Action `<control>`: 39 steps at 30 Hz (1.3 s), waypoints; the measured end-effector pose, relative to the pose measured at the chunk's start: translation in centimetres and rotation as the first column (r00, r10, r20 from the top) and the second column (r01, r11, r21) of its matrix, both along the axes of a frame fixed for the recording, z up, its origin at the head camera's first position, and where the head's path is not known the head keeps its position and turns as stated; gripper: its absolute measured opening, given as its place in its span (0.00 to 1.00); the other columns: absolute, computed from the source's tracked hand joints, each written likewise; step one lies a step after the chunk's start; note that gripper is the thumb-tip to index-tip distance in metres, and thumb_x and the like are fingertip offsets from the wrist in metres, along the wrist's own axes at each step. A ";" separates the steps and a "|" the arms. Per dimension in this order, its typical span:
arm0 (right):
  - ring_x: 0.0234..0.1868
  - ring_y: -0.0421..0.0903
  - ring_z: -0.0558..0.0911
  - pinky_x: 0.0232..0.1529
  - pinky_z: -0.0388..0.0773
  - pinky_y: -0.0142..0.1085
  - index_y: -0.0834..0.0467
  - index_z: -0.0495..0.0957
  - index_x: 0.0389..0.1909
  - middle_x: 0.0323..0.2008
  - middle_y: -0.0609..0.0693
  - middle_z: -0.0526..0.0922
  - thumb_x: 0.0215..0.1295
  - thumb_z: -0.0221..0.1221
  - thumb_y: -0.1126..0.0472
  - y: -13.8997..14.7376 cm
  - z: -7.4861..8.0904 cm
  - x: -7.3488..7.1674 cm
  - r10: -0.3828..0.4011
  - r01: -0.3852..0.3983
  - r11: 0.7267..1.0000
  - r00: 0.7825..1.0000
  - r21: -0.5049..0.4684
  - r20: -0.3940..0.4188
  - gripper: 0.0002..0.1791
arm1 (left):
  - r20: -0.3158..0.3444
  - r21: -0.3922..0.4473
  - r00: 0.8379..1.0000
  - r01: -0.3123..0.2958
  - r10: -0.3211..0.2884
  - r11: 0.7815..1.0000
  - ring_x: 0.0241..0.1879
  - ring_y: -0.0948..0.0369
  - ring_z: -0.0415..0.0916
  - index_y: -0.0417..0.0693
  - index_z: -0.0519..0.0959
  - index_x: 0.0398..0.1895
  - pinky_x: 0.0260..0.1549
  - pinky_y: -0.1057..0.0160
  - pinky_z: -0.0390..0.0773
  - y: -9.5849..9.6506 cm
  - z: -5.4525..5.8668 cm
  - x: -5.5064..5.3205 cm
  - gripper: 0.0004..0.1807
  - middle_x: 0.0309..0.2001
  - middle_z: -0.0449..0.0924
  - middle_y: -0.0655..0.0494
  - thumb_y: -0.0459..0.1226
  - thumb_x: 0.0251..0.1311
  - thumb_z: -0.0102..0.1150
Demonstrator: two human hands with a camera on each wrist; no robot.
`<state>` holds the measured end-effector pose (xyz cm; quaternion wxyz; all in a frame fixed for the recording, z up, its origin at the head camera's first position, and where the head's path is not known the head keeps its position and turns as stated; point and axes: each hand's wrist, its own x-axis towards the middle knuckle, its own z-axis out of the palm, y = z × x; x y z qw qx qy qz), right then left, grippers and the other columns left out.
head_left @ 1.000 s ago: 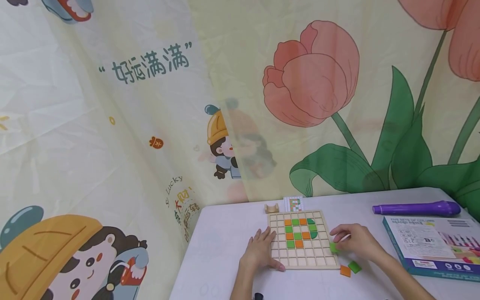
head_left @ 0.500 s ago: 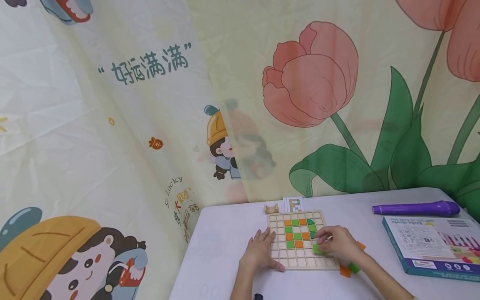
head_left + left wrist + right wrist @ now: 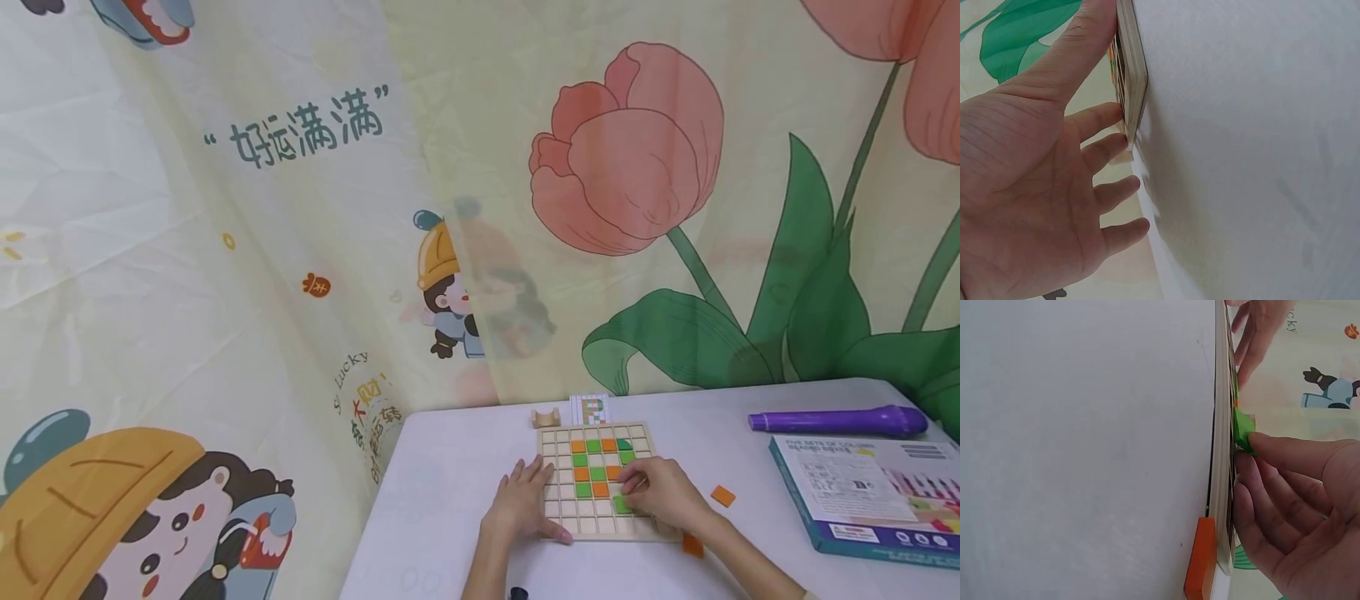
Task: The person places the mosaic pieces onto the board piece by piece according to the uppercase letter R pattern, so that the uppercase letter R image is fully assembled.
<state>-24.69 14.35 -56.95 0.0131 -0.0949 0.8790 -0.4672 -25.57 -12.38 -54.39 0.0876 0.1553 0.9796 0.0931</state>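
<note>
A wooden grid board [image 3: 558, 508] lies on the white table, with green and orange tiles [image 3: 597, 473] set in its upper middle squares. My right hand [image 3: 665, 492] pinches a green tile [image 3: 1243, 430] low over the board's right half, thumb on the tile in the right wrist view. Spread along the board's left side is my left hand [image 3: 516, 504]. Its thumb reaches the near edge, and in the left wrist view the fingertips [image 3: 1113, 147] come right up to the board's edge. The right hand hides some of the squares on that side.
Loose orange tiles [image 3: 723, 496] lie right of the board, one partly behind the right forearm. Behind the board are a small wooden holder [image 3: 545, 417] and a pattern card [image 3: 590, 409]. A purple microphone-shaped object [image 3: 836, 419] and a flat printed box [image 3: 862, 492] lie at the right.
My right hand has carried the green tile leftward from beyond the board's right edge to over its squares. The left hand stays in place. The right forearm now covers the loose green tile.
</note>
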 end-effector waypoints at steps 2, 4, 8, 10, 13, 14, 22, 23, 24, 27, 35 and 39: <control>0.31 0.43 0.80 0.31 0.81 0.30 0.56 0.86 0.37 0.27 0.43 0.82 0.52 0.75 0.72 -0.1 0.0 0.1 0.012 -0.012 1.000 1.000 0.012 -0.009 0.13 | -0.007 -0.003 1.000 0.004 -0.004 1.000 0.80 0.44 0.55 0.53 0.66 0.79 0.74 0.37 0.62 0.1 0.1 0.0 0.67 0.81 0.59 0.52 0.64 0.30 0.84; 0.31 0.42 0.80 0.32 0.81 0.30 0.55 0.86 0.36 0.27 0.42 0.82 0.52 0.75 0.72 -0.1 0.0 0.1 0.022 -0.021 1.000 1.000 0.023 -0.018 0.13 | -0.009 -0.004 1.000 0.008 -0.008 1.000 0.80 0.44 0.55 0.53 0.66 0.79 0.74 0.37 0.62 0.2 0.1 0.1 0.67 0.81 0.59 0.51 0.64 0.30 0.83; 0.30 0.40 0.81 0.32 0.81 0.29 0.54 0.86 0.34 0.26 0.40 0.83 0.52 0.75 0.73 -0.2 0.2 0.2 0.043 -0.042 0.998 0.998 0.040 -0.047 0.13 | -0.012 -0.003 1.000 0.009 -0.009 1.000 0.79 0.44 0.55 0.53 0.66 0.79 0.73 0.37 0.62 0.1 0.0 0.0 0.67 0.81 0.59 0.52 0.65 0.30 0.83; 0.29 0.39 0.81 0.32 0.81 0.29 0.54 0.86 0.34 0.25 0.40 0.83 0.53 0.75 0.74 -0.2 0.3 0.2 0.061 -0.058 0.997 0.996 0.048 -0.065 0.13 | -0.018 -0.007 1.000 0.009 -0.009 1.000 0.79 0.44 0.55 0.54 0.66 0.79 0.73 0.37 0.62 0.0 -0.2 -0.2 0.67 0.81 0.59 0.52 0.65 0.30 0.83; 0.29 0.38 0.80 0.33 0.81 0.29 0.54 0.87 0.34 0.25 0.39 0.83 0.53 0.74 0.74 -0.1 0.4 0.1 0.078 -0.073 0.996 0.993 0.060 -0.085 0.14 | -0.024 -0.003 1.000 0.010 -0.011 1.000 0.80 0.43 0.55 0.54 0.66 0.79 0.74 0.37 0.62 -0.3 -0.4 -0.3 0.67 0.81 0.58 0.52 0.65 0.30 0.83; 0.29 0.38 0.80 0.33 0.81 0.29 0.54 0.87 0.35 0.26 0.39 0.83 0.53 0.74 0.74 0.0 0.4 0.1 0.077 -0.071 0.995 0.993 0.067 -0.089 0.14 | -0.025 0.000 1.000 0.012 -0.012 1.000 0.80 0.43 0.55 0.53 0.65 0.79 0.74 0.37 0.61 -0.3 -0.4 -0.4 0.67 0.81 0.58 0.52 0.64 0.30 0.83; 0.32 0.39 0.81 0.35 0.82 0.30 0.54 0.87 0.37 0.29 0.40 0.84 0.56 0.73 0.72 2.0 1.4 0.5 0.012 -0.001 0.995 0.993 0.097 -0.118 0.12 | -0.018 0.006 1.000 0.012 -0.011 1.000 0.80 0.43 0.55 0.52 0.66 0.79 0.74 0.37 0.61 -0.3 -0.1 -0.3 0.67 0.81 0.59 0.51 0.64 0.31 0.84; 0.32 0.38 0.81 0.35 0.82 0.30 0.54 0.87 0.37 0.29 0.40 0.84 0.56 0.73 0.72 2.5 1.6 0.5 0.002 0.013 0.994 0.992 0.113 -0.130 0.12 | -0.016 0.002 1.000 0.012 -0.012 1.000 0.80 0.43 0.55 0.52 0.65 0.79 0.74 0.37 0.62 -0.2 -0.1 -0.3 0.67 0.81 0.59 0.51 0.64 0.31 0.84; 0.33 0.38 0.81 0.36 0.82 0.31 0.55 0.87 0.38 0.30 0.40 0.85 0.57 0.73 0.71 3.0 1.7 0.6 -0.008 0.026 0.992 0.991 0.126 -0.137 0.11 | -0.016 0.001 1.000 0.012 -0.012 1.000 0.79 0.43 0.55 0.52 0.65 0.79 0.73 0.37 0.62 -0.2 -0.1 -0.3 0.67 0.81 0.59 0.51 0.64 0.31 0.84; 0.35 0.41 0.82 0.38 0.84 0.36 0.56 0.87 0.40 0.32 0.42 0.86 0.57 0.72 0.71 4.6 2.0 0.7 -0.053 0.073 0.984 0.991 0.164 -0.123 0.11 | -0.015 -0.005 1.000 0.011 -0.011 1.000 0.79 0.43 0.55 0.52 0.65 0.79 0.73 0.37 0.62 -0.1 -0.1 -0.2 0.67 0.81 0.59 0.51 0.64 0.31 0.84; 0.42 0.53 0.86 0.45 0.85 0.52 0.61 0.87 0.43 0.39 0.51 0.89 0.52 0.73 0.71 8.8 1.8 1.1 -0.099 0.127 0.966 0.986 0.226 -0.133 0.15 | -0.020 0.005 1.000 0.007 -0.007 1.000 0.79 0.43 0.55 0.52 0.66 0.79 0.73 0.36 0.62 0.0 -0.1 0.0 0.67 0.81 0.59 0.50 0.64 0.31 0.84; 0.43 0.56 0.86 0.43 0.86 0.51 0.61 0.87 0.43 0.41 0.54 0.89 0.49 0.73 0.71 10.2 1.0 1.2 -0.104 0.134 0.963 0.985 0.232 -0.139 0.17 | -0.014 0.003 1.000 0.002 -0.002 1.000 0.79 0.43 0.55 0.52 0.66 0.79 0.73 0.37 0.62 0.0 0.0 0.1 0.66 0.81 0.60 0.51 0.63 0.31 0.84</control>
